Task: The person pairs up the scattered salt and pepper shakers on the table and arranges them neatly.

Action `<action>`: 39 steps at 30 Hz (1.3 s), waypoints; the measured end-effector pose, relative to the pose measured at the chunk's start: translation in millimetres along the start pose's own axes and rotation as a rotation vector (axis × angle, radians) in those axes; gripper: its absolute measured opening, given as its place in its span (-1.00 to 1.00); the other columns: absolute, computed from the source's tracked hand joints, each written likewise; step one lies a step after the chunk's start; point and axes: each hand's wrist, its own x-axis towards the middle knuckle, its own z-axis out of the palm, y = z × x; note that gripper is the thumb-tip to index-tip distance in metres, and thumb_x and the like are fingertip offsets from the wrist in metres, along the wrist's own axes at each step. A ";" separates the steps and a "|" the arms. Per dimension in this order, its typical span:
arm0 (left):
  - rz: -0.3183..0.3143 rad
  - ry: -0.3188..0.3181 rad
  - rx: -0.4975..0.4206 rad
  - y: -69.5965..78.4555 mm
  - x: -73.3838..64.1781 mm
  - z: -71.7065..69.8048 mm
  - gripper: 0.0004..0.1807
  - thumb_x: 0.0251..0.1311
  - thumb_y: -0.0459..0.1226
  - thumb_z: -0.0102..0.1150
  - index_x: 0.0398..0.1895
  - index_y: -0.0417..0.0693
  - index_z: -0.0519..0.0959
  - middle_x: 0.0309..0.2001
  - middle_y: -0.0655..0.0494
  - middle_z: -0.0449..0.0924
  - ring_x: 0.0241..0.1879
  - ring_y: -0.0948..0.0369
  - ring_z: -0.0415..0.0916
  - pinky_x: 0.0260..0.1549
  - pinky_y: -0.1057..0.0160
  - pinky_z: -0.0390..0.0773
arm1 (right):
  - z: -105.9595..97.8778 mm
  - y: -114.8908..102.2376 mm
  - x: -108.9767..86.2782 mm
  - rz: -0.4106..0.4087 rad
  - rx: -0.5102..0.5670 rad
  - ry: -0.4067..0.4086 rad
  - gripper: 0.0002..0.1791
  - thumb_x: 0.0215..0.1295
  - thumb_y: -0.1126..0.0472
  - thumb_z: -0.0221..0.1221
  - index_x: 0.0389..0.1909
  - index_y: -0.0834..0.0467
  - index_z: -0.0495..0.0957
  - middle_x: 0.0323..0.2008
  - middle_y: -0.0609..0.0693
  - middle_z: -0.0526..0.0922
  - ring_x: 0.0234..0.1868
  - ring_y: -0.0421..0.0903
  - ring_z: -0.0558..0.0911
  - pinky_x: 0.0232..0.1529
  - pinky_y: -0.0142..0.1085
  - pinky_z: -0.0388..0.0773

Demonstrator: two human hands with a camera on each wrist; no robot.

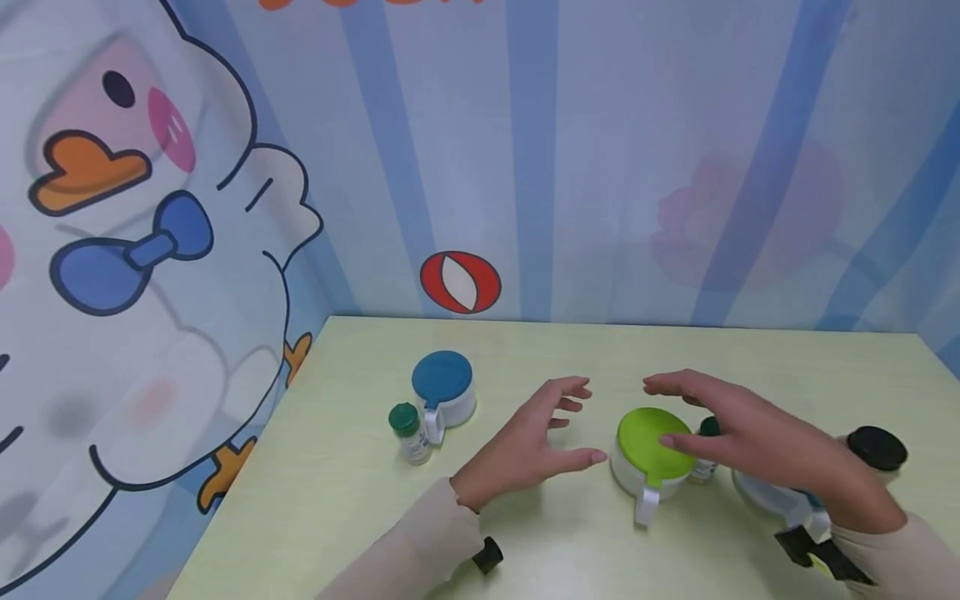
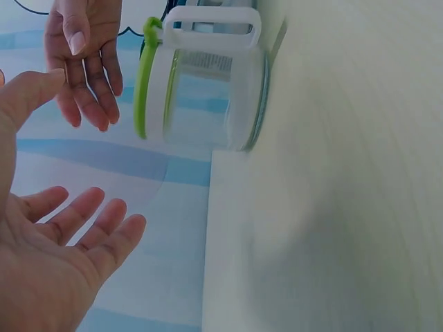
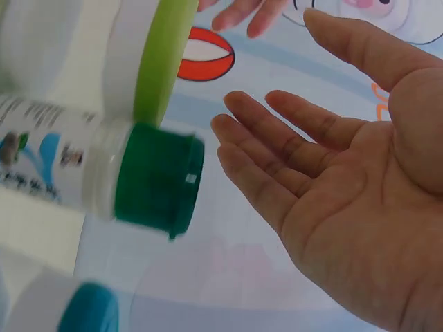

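A clear jar with a lime-green lid and a white handle stands upright on the pale table. My left hand is just left of it, thumb and fingers spread, holding nothing. Over the jar's right side hovers my right hand, fingers loosely extended; its palm is bare in the right wrist view. The left wrist view shows the jar's clear body apart from both hands. Beside the jar, partly hidden behind the right hand in the head view, is a small white bottle with a dark green cap.
At the left stand a blue-lidded jar and another small green-capped bottle. Under the right forearm is a partly hidden white-rimmed container. A black-lidded jar is at the far right. A printed backdrop rises behind the table.
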 end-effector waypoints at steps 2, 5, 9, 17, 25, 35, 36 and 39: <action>0.005 0.006 0.001 0.3 -1.5 -4.9 -0.09 0.18 0.05 0.43 0.53 0.35 0.15 0.37 0.28 0.36 0.33 0.20 0.39 0.29 0.16 0.48 | 0.8 -4.3 2.8 0.000 0.024 -0.001 -0.34 0.38 -0.12 0.26 0.43 0.00 0.35 0.32 -0.01 0.52 0.34 0.09 0.50 0.24 0.13 0.50; 0.016 0.017 -0.007 1.2 -4.5 -13.0 -0.11 0.18 0.04 0.43 0.52 0.38 0.15 0.34 0.35 0.37 0.29 0.29 0.40 0.30 0.12 0.47 | 2.7 -10.5 8.3 -0.003 0.062 -0.002 -0.36 0.40 -0.09 0.25 0.42 0.00 0.36 0.31 -0.01 0.53 0.35 0.11 0.49 0.26 0.16 0.46; 0.037 0.040 -0.013 3.4 -9.3 -24.3 -0.14 0.20 -0.01 0.43 0.51 0.39 0.18 0.30 0.37 0.41 0.25 0.32 0.43 0.29 0.07 0.49 | 6.2 -19.1 16.7 -0.030 0.080 0.024 -0.42 0.41 -0.06 0.25 0.38 0.00 0.40 0.25 -0.05 0.58 0.31 0.08 0.53 0.26 0.11 0.48; 0.082 0.087 -0.004 2.7 -17.0 -46.5 -0.18 0.20 -0.04 0.43 0.49 0.36 0.22 0.28 0.26 0.47 0.21 0.27 0.50 0.23 -0.06 0.53 | 14.0 -32.6 35.8 -0.056 0.104 0.060 -0.48 0.35 0.05 0.33 0.29 -0.02 0.48 0.17 -0.12 0.62 0.21 -0.05 0.62 0.19 -0.09 0.58; 0.123 0.111 0.058 -0.2 -23.9 -66.8 -0.17 0.19 -0.06 0.45 0.49 0.38 0.22 0.27 0.37 0.46 0.23 0.24 0.49 0.21 0.01 0.55 | 18.9 -45.4 54.1 -0.103 0.112 0.041 -0.46 0.32 0.04 0.36 0.28 0.02 0.50 0.15 -0.08 0.64 0.16 -0.04 0.65 0.17 -0.04 0.60; 0.163 0.129 0.099 -1.2 -30.7 -96.3 -0.14 0.20 -0.10 0.44 0.51 0.40 0.19 0.30 0.37 0.44 0.25 0.28 0.45 0.24 0.03 0.53 | 29.1 -59.6 72.5 -0.119 0.126 -0.012 -0.39 0.27 0.05 0.40 0.31 0.07 0.49 0.19 -0.04 0.63 0.17 -0.01 0.64 0.23 0.01 0.56; 0.158 0.133 0.106 -1.5 -31.2 -98.9 -0.14 0.20 -0.10 0.45 0.51 0.40 0.19 0.31 0.37 0.43 0.26 0.26 0.45 0.24 0.02 0.53 | 30.8 -61.7 74.2 -0.119 0.134 -0.016 -0.39 0.27 0.05 0.40 0.31 0.07 0.49 0.19 -0.05 0.63 0.17 -0.02 0.64 0.23 0.00 0.55; 0.140 0.140 0.127 -2.3 -32.7 -106.4 -0.14 0.21 -0.11 0.44 0.51 0.41 0.19 0.32 0.32 0.42 0.28 0.19 0.45 0.25 -0.03 0.52 | 35.6 -68.0 78.8 -0.117 0.150 -0.025 -0.39 0.26 0.05 0.40 0.31 0.07 0.50 0.18 -0.06 0.63 0.17 -0.05 0.64 0.24 -0.01 0.55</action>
